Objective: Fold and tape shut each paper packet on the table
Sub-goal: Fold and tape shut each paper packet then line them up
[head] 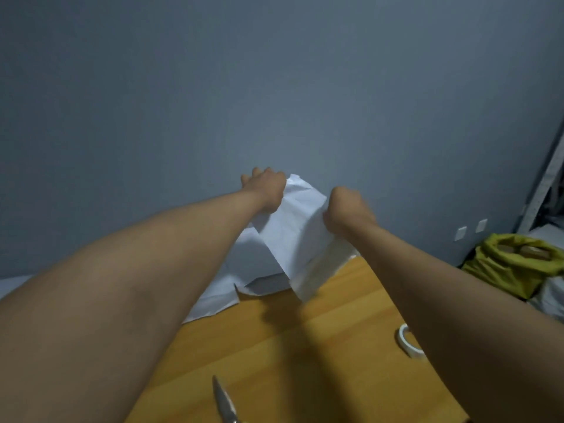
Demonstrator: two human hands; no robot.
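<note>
White paper packet (294,227), creased and flat, is held up in the air over the far edge of the light-brown wooden worktop (305,346), in front of the grey-blue wall (274,87). Both arms are stretched fwd, nearly straight. Left hand (267,189) grips the packet's upper-left edge w/ fingers curled round it, knuckles up, back of hand to the camera. Right hand (345,212) grips the right edge, fist-like, wrist bent down; its fingertips are hidden behind the hand. Packet's long axis runs diagonally, from the top corner by the left hand down and toward the camera, lower end hanging just above the worktop and tilted slightly right. More white paper sheets (232,279) lie on the worktop's far-left part, partly under the left forearm. White tape roll (409,341) sits at the right, half hidden by the right forearm. Metal scissors blade (224,404) lies at the near edge, tip pointing away. Yellow-green bag (515,261) sits off the worktop, far right.
</note>
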